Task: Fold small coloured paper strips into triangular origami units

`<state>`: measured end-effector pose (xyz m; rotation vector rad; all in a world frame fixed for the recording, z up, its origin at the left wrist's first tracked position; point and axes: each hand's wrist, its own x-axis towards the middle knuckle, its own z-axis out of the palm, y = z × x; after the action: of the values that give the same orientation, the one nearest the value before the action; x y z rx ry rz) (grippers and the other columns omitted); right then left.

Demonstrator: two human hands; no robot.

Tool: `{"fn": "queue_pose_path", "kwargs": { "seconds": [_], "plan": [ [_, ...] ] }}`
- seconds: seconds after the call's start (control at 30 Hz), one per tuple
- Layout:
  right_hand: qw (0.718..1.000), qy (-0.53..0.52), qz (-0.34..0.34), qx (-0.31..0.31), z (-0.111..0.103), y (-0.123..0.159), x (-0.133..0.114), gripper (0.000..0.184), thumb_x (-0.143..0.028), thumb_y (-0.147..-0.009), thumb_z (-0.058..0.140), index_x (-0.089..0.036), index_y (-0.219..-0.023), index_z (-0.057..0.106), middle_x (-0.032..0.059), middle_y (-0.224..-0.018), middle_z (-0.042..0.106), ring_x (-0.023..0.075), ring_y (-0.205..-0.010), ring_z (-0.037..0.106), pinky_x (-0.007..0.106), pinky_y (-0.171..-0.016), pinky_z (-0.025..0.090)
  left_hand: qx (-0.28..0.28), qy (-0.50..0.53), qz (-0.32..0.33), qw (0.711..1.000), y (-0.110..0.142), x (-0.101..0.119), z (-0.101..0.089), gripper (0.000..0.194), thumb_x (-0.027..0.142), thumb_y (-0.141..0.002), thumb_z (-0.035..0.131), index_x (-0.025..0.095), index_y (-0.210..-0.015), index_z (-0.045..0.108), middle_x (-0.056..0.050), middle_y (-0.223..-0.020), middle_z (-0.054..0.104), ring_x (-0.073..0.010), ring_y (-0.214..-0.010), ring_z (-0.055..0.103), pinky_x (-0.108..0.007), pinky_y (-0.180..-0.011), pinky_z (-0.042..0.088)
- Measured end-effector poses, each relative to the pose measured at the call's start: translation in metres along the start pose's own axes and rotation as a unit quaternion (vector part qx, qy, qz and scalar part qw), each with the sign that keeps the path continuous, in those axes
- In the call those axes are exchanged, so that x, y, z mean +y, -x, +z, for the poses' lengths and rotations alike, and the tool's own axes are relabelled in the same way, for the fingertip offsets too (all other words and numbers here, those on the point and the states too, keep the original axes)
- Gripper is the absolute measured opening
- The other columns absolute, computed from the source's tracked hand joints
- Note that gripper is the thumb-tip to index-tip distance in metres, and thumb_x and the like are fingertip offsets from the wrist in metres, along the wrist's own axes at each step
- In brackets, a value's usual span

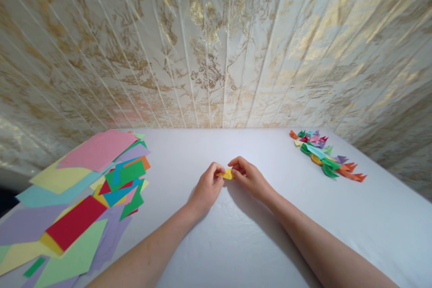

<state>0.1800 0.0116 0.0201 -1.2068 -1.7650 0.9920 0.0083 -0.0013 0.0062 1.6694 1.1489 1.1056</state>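
Observation:
A small piece of folded yellow paper [228, 174] is held between my two hands, a little above the middle of the white table. My left hand [208, 185] pinches its left end between thumb and fingers. On the other side, my right hand [249, 176] has its thumb and forefinger closed on the right edge. The fingers cover part of the paper, so its full folded shape does not show.
Loose sheets of coloured paper [77, 222] lie overlapping along the table's left side, with a large pink sheet [97, 148] at the back. Several small folded paper figures [326, 155] are grouped at the back right. A gold-patterned curtain [209, 54] hangs behind the white table [216, 243].

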Motion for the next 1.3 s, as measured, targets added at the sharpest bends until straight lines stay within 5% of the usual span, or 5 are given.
{"fn": "queue_pose_path", "kwargs": {
  "seconds": [0.5, 0.77, 0.9, 1.03, 1.3],
  "plan": [
    [0.997, -0.069, 0.019, 0.030, 0.001, -0.006, 0.011, 0.018, -0.028, -0.081, 0.052, -0.019, -0.095, 0.056, -0.0009, -0.077, 0.060, 0.0140, -0.070, 0.057, 0.027, -0.065, 0.044, -0.006, -0.009, -0.006, 1.000, 0.000, 0.006, 0.002, 0.009, 0.019, -0.084, 0.051, 0.019, -0.087, 0.059, -0.001, -0.090, 0.067, -0.0141, -0.085, 0.061, -0.028, -0.082, 0.048],
    [0.995, 0.100, -0.009, 0.030, 0.001, 0.000, 0.006, 0.019, -0.018, -0.084, 0.047, -0.021, -0.100, 0.056, -0.0006, -0.080, 0.063, 0.0141, -0.073, 0.058, 0.026, -0.069, 0.044, -0.057, -0.093, 0.028, 0.994, 0.002, 0.005, 0.002, 0.011, 0.021, -0.087, 0.053, 0.021, -0.088, 0.064, 0.001, -0.086, 0.068, -0.0147, -0.081, 0.061, -0.029, -0.081, 0.045],
    [0.971, 0.238, -0.020, 0.021, 0.002, -0.001, 0.005, 0.026, -0.010, -0.084, 0.048, -0.021, -0.104, 0.059, 0.0010, -0.088, 0.064, 0.0144, -0.079, 0.057, 0.026, -0.075, 0.042, -0.095, -0.210, 0.067, 0.971, 0.005, 0.006, 0.002, 0.016, 0.016, -0.088, 0.052, 0.022, -0.083, 0.066, 0.000, -0.084, 0.067, -0.0177, -0.085, 0.060, -0.034, -0.084, 0.043],
    [0.942, 0.331, -0.047, -0.015, 0.006, -0.005, 0.005, 0.031, -0.006, -0.085, 0.049, -0.019, -0.110, 0.060, 0.0043, -0.094, 0.065, 0.0162, -0.087, 0.058, 0.028, -0.080, 0.040, -0.063, -0.256, 0.087, 0.961, 0.005, 0.004, 0.000, 0.018, 0.012, -0.088, 0.050, 0.021, -0.086, 0.065, -0.002, -0.092, 0.064, -0.0187, -0.091, 0.057, -0.034, -0.084, 0.044],
    [0.950, 0.311, -0.027, 0.005, -0.001, -0.002, 0.004, 0.033, -0.007, -0.085, 0.052, -0.019, -0.115, 0.059, 0.0052, -0.105, 0.061, 0.0140, -0.085, 0.059, 0.025, -0.077, 0.042, -0.098, -0.318, 0.120, 0.935, 0.005, 0.003, -0.002, 0.018, 0.013, -0.087, 0.058, 0.023, -0.100, 0.066, -0.002, -0.098, 0.064, -0.0199, -0.099, 0.055, -0.036, -0.090, 0.043]
  ]
}}
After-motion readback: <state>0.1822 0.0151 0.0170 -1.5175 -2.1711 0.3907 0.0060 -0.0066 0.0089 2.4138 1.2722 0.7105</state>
